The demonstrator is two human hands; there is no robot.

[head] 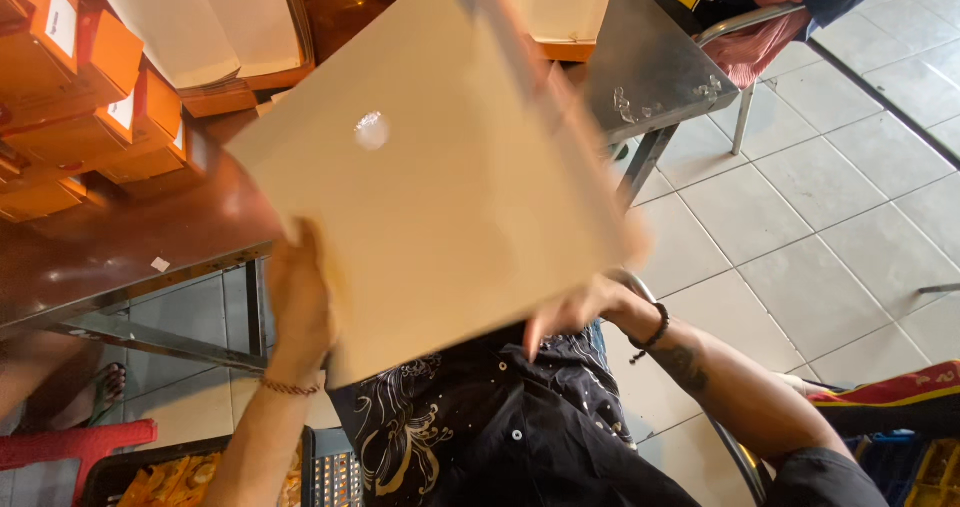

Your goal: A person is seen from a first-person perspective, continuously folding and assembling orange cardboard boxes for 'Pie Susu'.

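Cardboard sheet (430, 177) tilted, left hand (298, 302), right hand (575, 312) gripping lower edge.

Flat tan cardboard sheet (430, 167), an unfolded package blank, held tilted above the table's (120, 247) near edge; small round hole near its upper middle (motion-blurred at right edge). Left hand (298, 302) grips its lower left edge, right hand (575, 312) its lower right. Orange boxes (70, 87) stacked at the table's far left corner, each with a white rectangular label (62, 22). More tan blanks (195, 17) piled along the far edge, on orange boxes.
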